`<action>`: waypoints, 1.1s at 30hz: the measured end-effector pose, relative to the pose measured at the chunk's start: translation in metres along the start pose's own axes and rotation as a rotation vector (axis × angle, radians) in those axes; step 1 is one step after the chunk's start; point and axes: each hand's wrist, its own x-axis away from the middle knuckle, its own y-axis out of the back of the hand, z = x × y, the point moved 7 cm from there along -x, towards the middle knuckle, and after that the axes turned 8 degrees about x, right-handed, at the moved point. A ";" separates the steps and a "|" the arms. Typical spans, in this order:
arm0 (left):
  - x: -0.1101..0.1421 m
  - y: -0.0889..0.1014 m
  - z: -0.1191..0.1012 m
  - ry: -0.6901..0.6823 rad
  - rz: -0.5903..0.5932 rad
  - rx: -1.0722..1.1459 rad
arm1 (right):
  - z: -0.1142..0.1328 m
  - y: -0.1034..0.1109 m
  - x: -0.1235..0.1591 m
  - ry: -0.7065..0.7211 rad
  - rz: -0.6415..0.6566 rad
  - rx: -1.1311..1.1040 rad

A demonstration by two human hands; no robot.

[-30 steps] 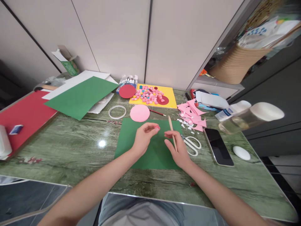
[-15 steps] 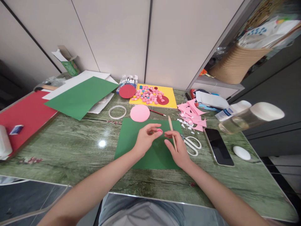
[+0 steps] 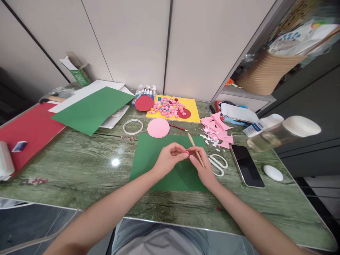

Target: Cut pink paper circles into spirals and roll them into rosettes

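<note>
Above the green paper sheet (image 3: 146, 163), my left hand (image 3: 170, 156) pinches a small pink paper coil (image 3: 187, 153) between thumb and fingers. My right hand (image 3: 203, 164) keeps a pointed wooden stick (image 3: 191, 140) tucked between its fingers. Its fingertips meet the right side of the pink piece, so both hands are at it. Just past the sheet's far edge lies a pink paper circle (image 3: 158, 128). White-handled scissors (image 3: 219, 164) rest right of my right hand, their blades mostly hidden.
Many small pink rolled pieces (image 3: 168, 107) cover a yellow sheet (image 3: 192, 106) at the back. Pink scraps (image 3: 216, 129), a phone (image 3: 247, 165) and a bottle (image 3: 281, 132) are on the right. A tape roll (image 3: 132, 126) and a large green sheet (image 3: 92, 108) lie left.
My hands have come together: the left moved slightly right with the pink coil, and the right hand's fingertips now meet it. The wooden stick has tilted further left.
</note>
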 end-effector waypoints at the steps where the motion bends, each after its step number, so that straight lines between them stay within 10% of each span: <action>1: 0.000 0.000 0.003 0.028 0.004 0.030 | -0.001 0.001 -0.001 -0.012 -0.011 -0.001; 33: 0.018 -0.011 -0.003 -0.128 -0.090 -0.143 | 0.007 0.006 0.004 -0.030 -0.119 -0.030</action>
